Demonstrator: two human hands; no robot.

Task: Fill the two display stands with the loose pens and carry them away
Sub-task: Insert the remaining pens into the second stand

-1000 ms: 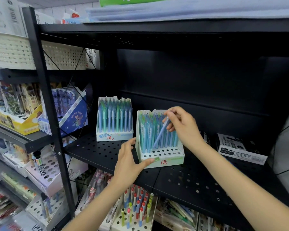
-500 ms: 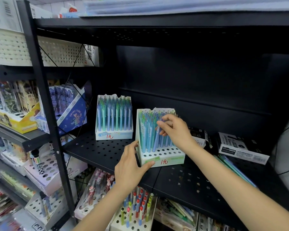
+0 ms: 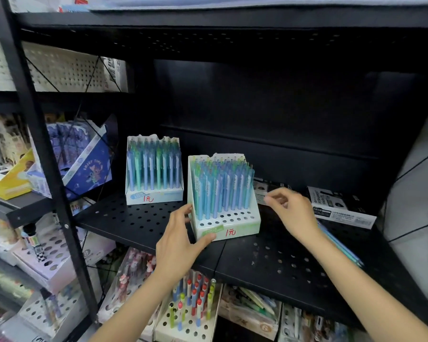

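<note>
Your right hand (image 3: 292,213) has left pens, now at stand's 3 o'clock, fingers loosely curled, holding nothing. Your left hand (image 3: 181,240) grips near stand (image 3: 229,229) front-left corner, mid-shelf (image 3: 139,218).

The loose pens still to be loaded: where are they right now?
In the head view the loose pens lie on the black shelf at right, behind the right forearm, right of the near display stand and below the grey box.

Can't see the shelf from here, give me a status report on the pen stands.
Left hand holds near stand at its front corner. Right hand empty, beside it. Front holes unfilled; loose pens lie right. Far stand full. Nothing in the way.
</note>
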